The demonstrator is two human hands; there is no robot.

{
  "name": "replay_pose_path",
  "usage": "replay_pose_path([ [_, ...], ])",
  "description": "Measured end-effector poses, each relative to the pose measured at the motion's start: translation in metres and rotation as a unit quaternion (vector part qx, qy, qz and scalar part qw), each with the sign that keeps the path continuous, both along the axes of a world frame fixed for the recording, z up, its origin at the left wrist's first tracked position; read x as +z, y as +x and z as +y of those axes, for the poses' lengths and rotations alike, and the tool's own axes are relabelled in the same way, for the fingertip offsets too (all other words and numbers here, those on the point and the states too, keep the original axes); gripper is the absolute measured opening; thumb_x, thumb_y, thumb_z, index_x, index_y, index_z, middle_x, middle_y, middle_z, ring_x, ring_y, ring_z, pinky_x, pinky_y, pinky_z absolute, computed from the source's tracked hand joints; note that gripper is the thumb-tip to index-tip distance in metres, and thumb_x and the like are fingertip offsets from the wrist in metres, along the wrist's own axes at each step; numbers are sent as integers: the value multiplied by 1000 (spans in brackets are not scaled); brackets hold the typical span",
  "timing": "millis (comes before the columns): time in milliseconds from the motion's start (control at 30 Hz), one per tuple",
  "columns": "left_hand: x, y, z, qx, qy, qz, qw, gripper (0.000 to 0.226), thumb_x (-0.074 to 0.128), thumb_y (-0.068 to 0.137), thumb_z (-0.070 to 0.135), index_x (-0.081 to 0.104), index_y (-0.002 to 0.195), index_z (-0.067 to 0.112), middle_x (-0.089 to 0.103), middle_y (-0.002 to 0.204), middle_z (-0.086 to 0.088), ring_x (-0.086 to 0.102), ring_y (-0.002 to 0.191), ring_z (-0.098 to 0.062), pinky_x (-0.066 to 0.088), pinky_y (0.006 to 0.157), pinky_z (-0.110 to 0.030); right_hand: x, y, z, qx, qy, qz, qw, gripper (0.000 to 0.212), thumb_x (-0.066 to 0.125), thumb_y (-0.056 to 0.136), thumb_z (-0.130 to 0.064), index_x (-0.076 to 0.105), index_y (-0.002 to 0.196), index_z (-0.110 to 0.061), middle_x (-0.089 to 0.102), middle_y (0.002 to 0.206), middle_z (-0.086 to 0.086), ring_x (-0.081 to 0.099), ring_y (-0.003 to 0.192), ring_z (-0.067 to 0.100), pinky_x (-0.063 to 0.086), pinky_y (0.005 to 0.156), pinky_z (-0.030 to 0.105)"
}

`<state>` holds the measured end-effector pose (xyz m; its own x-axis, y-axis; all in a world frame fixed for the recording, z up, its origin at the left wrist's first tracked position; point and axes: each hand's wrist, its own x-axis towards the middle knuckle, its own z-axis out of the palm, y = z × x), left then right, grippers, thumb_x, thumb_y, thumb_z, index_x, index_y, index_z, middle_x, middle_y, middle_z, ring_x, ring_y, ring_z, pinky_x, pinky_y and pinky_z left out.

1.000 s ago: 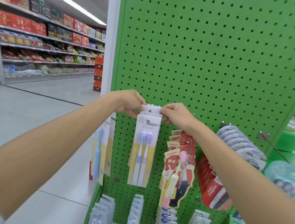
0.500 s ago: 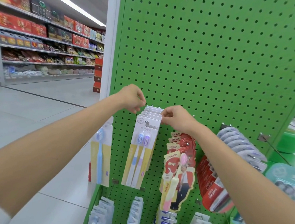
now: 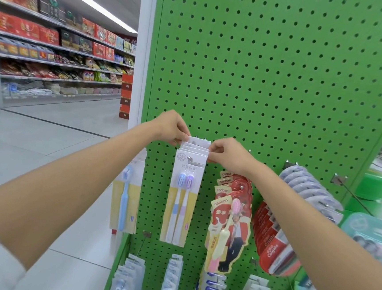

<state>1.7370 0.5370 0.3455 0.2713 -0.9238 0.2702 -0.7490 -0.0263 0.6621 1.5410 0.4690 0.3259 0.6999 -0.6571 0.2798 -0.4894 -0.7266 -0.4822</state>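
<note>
A row of twin toothbrush packs (image 3: 181, 199) hangs on a hook of the green pegboard (image 3: 272, 71), each pack white and yellow with a blue and a purple brush. My left hand (image 3: 172, 128) pinches the top left corner of the rearmost cards. My right hand (image 3: 228, 154) pinches the top right edge of the same cards. The front pack hangs slightly tilted.
Red canban toothbrush packs (image 3: 230, 217) hang to the right, then red Colgate packs (image 3: 274, 240) and grey-topped packs (image 3: 308, 190). A single blue toothbrush pack (image 3: 125, 197) hangs at the board's left edge. More packs hang below. A stocked shelf aisle (image 3: 55, 52) lies at left.
My left hand has come back down from above the hook onto the top left of the cards. The packs now hang further forward and spread along the hook.
</note>
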Motion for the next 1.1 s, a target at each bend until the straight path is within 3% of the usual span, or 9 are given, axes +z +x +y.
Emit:
replay_pose_path([
  [100, -1, 7, 6, 23, -3, -10, 1000, 4, 71, 88, 9, 75, 87, 10, 74, 83, -6, 71, 79, -19, 61, 75, -31, 0, -1, 2, -4, -1, 1, 1000, 10, 65, 92, -18, 70, 86, -12, 73, 91, 7, 68, 92, 33, 56, 85, 45],
  [167, -1, 10, 12, 44, -6, -26, 999, 3, 72, 87, 10, 75, 88, 9, 75, 86, -10, 72, 82, -23, 61, 74, -32, 1, -2, 3, -10, -3, -1, 1000, 9, 65, 92, -18, 72, 92, -12, 72, 91, 3, 68, 85, 25, 55, 75, 32],
  [267, -1, 11, 20, 78, -13, -52, 996, 4, 73, 87, 12, 76, 85, 10, 75, 82, -10, 73, 81, -27, 61, 74, -35, 5, -5, 8, -30, -41, -11, 999, 23, 57, 96, -13, 68, 116, -13, 66, 100, -2, 57, 71, 6, 42, 58, 17],
  [400, -2, 2, 28, 127, -27, -80, 988, 10, 69, 87, 8, 77, 80, 8, 74, 75, -4, 72, 67, -19, 61, 72, -33, 9, -7, 22, -61, -77, -62, 993, 32, 47, 97, -5, 62, 123, -14, 66, 99, 1, 67, 88, 26, 57, 74, 36],
  [567, -6, -14, 37, 182, -38, -96, 978, 14, 63, 83, 3, 73, 80, -5, 72, 70, -12, 71, 65, -21, 61, 71, -34, 2, -5, 39, -72, -119, -122, 983, 30, 48, 92, -3, 64, 116, -13, 61, 82, -7, 52, 59, 8, 47, 58, 25],
  [733, -11, -37, 58, 205, -38, -133, 969, 21, 61, 78, 2, 52, 60, 6, 50, 55, -5, 50, 56, -22, 48, 56, -28, -12, -10, 69, -67, -121, -148, 979, 22, 50, 89, -1, 61, 105, -12, 62, 84, -2, 54, 68, 11, 54, 70, 37],
  [900, -19, -55, 84, 206, -56, -174, 961, 35, 59, 75, -6, 35, 55, 10, 34, 51, -3, 37, 50, -19, 36, 48, -26, -27, -15, 91, -67, -140, -174, 972, 20, 49, 88, -1, 60, 102, -11, 61, 90, 0, 56, 78, 14, 53, 73, 38],
  [1033, -25, -62, 105, 205, -52, -209, 955, 33, 57, 75, -8, 38, 54, 9, 38, 49, -4, 43, 49, -21, 45, 49, -28, -37, -12, 110, -51, -137, -220, 964, 13, 50, 91, -4, 59, 96, -11, 54, 83, -5, 47, 68, 6, 40, 65, 28],
  [1100, -28, -62, 116, 209, -56, -208, 954, 23, 55, 74, -8, 48, 55, 3, 52, 53, -9, 57, 57, -27, 57, 58, -35, -45, -10, 121, -40, -129, -239, 962, 12, 49, 92, -7, 59, 97, -12, 54, 82, -6, 47, 68, 6, 41, 63, 30],
])
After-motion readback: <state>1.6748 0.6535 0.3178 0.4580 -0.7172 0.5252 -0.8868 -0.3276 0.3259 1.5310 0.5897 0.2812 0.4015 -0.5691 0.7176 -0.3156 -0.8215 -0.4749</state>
